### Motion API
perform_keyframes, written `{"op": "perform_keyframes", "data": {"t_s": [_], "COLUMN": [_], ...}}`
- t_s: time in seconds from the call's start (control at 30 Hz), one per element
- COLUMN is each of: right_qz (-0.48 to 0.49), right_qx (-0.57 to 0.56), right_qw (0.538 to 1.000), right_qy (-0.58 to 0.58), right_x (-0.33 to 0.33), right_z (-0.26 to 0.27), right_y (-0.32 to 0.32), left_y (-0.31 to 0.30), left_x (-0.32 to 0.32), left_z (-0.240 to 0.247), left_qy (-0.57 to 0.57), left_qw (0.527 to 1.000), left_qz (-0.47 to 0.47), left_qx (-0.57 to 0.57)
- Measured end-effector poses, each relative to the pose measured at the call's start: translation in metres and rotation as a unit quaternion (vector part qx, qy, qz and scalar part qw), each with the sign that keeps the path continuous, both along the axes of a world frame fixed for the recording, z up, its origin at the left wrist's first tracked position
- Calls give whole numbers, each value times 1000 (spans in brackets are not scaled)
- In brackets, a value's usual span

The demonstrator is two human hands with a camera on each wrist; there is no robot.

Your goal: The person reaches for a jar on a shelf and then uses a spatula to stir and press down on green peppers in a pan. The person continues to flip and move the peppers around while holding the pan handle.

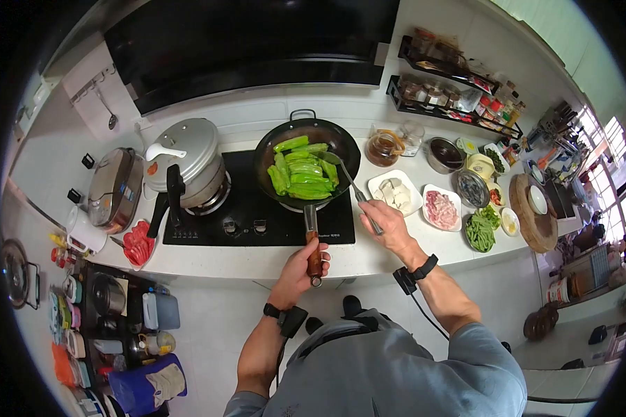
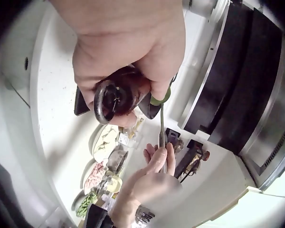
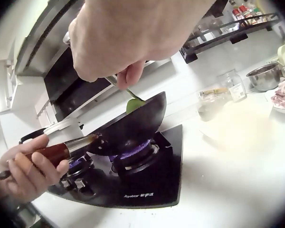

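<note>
A dark wok [image 1: 266, 142] stands over a burner with a lit flame, visible in the right wrist view, and holds long green peppers [image 1: 306, 170]. My left hand [image 1: 300, 270] grips its wooden handle [image 1: 314, 258]; the left wrist view shows the fingers wrapped round the handle's end [image 2: 126, 95]. My right hand [image 1: 388, 226] holds the metal shaft of a spatula [image 1: 355, 186], whose head lies at the peppers' right side. In the right wrist view the wok [image 3: 133, 126] looks tilted, and my right hand [image 3: 128, 42] is above it.
Left of the wok is a pressure cooker [image 1: 195, 163], with red slices [image 1: 139, 244] on a plate nearer the edge. To the right are plates of white pieces [image 1: 395, 194] and raw meat [image 1: 442, 210], green beans [image 1: 480, 233], bowls and a round board [image 1: 525, 208]. Spice racks [image 1: 438, 104] hang behind.
</note>
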State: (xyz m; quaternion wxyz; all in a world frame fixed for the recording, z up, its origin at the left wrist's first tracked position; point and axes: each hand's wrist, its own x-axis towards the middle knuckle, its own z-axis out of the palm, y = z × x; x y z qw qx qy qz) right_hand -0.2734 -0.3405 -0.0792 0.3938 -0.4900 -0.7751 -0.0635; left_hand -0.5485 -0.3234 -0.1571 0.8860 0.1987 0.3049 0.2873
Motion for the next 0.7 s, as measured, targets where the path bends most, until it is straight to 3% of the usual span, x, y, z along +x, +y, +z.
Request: {"op": "perform_keyframes", "data": {"t_s": [0.2, 0.5, 0.7], "right_qz": [-10, -82, -63], "right_qx": [0, -15, -17], "right_qw": [1000, 990, 993], "right_qy": [-6, 118, 102], "right_x": [-10, -17, -21], "right_z": [7, 6, 9], "right_y": [1, -3, -1], "left_y": [4, 4, 4], "left_x": [-1, -3, -3], "left_z": [-3, -11, -11], "left_qy": [-22, -36, -30], "left_qw": [1000, 999, 999], "left_qz": [-7, -8, -12], "left_qx": [-12, -13, -11]}}
